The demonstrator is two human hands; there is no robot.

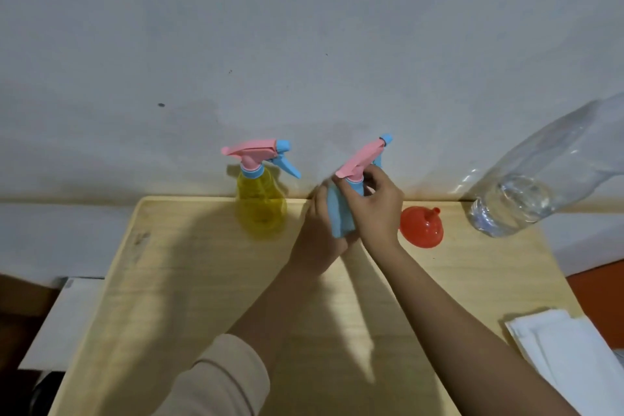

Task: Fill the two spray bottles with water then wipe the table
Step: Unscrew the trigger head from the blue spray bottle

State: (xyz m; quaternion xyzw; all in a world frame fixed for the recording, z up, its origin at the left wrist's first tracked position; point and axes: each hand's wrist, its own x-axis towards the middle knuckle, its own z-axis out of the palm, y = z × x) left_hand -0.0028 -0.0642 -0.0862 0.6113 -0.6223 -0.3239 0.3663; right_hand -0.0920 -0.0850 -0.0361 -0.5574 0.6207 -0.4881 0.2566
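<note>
A yellow spray bottle (260, 206) with a pink and blue trigger head stands at the table's far edge. To its right, my left hand (319, 233) grips the body of a blue spray bottle (339, 216). My right hand (374, 203) pinches the collar of its pink spray head (361, 159), which tilts up to the right. A large clear water bottle (526, 192) holding some water stands at the far right. A white folded cloth (567, 348) lies at the right front edge.
A red funnel (422, 226) lies on the wooden table (189, 297) between the blue bottle and the water bottle. A grey wall rises directly behind the table. A white surface sits lower at the left.
</note>
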